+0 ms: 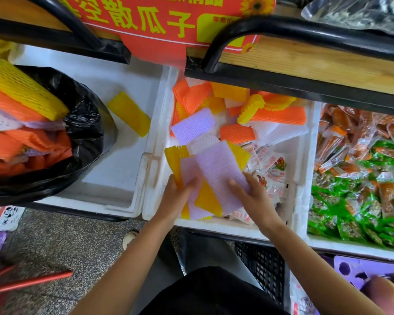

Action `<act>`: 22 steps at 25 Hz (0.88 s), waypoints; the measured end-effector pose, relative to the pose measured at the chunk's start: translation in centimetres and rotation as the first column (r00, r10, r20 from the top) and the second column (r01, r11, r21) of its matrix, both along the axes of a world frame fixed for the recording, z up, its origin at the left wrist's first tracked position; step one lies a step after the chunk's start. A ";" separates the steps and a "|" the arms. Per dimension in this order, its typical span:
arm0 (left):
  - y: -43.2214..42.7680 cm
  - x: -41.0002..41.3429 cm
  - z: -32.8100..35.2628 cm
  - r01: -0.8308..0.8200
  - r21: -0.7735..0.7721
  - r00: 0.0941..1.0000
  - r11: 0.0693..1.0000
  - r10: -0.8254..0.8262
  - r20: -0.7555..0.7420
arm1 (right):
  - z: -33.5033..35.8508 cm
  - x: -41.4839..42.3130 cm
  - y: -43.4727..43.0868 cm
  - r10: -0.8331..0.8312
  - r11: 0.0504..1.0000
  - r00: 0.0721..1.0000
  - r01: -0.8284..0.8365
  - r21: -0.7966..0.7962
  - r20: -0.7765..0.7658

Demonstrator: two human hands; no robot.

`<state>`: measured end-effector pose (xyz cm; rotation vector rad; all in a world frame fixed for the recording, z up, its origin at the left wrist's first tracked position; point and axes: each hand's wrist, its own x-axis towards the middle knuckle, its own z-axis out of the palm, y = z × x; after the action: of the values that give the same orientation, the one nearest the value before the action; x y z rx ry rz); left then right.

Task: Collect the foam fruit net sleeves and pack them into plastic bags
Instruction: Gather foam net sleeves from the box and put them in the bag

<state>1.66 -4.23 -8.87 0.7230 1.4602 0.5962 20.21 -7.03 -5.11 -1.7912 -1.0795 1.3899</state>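
Left hand (177, 197) and right hand (251, 194) gripped splayed foam sleeves (216, 169) above the polystyrene box (225, 228); fanned so loosely, some might slip free.

**One head-worn view, angled down**

The single wide-angle camera sits on the person's head, facing forward and steeply down. It looks from close above at the left hand (175, 198) and right hand (254, 196), which hold foam net sleeves (216, 169) over a white foam bin (225, 230). A wooden shelf (305, 64) bows across the top and the floor (66, 235) lies below.
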 end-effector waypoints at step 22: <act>-1.6 -5.8 4.2 -0.106 0.217 0.992 0.970 0.118 -0.044 | -6.3 -3.1 8.7 0.310 0.941 0.764 -0.331 -0.069 0.566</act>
<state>-4.12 -5.83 -4.69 0.8344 1.5109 0.8356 17.12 1.72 -11.39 -2.1344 -1.7858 1.0032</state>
